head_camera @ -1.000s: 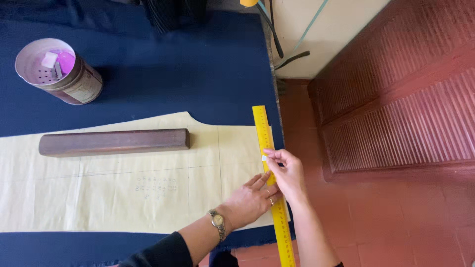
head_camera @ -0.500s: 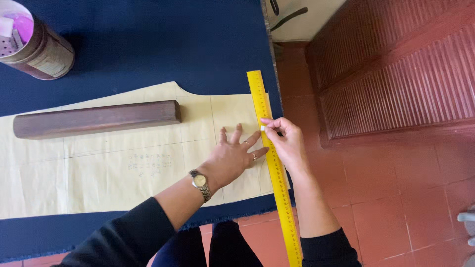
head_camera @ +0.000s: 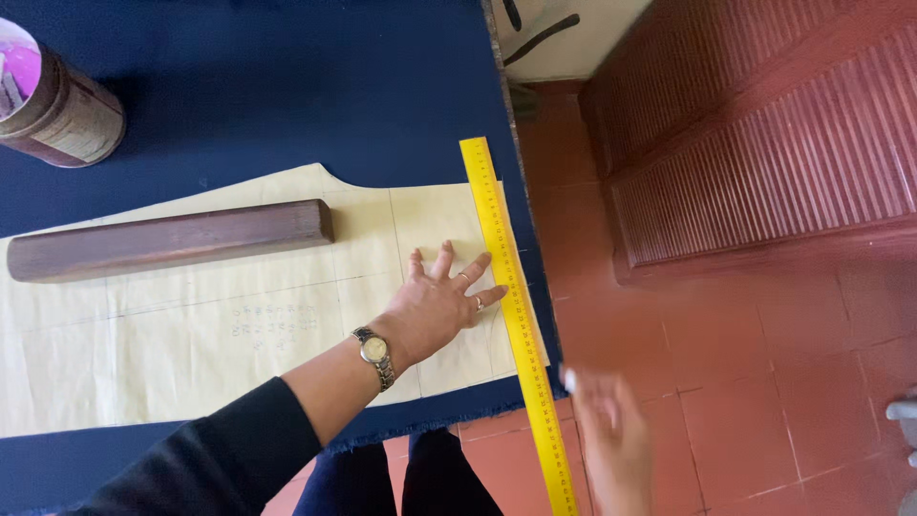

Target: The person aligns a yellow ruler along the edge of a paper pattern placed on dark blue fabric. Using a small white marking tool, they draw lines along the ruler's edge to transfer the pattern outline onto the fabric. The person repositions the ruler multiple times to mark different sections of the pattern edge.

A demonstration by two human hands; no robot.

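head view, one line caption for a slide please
Left hand spread flat on a paper pattern over navy cloth, beside a yellow ruler; right hand blurred off the table edge.

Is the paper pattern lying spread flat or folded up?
Spread flat: the paper pattern lies open on navy cloth, under a wooden block and left hand.

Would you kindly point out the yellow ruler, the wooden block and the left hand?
ruler (head_camera: 503, 287), head view, middle of its yellow face.
wooden block (head_camera: 172, 239), head view, middle of its top.
left hand (head_camera: 435, 308), head view, back of the hand.
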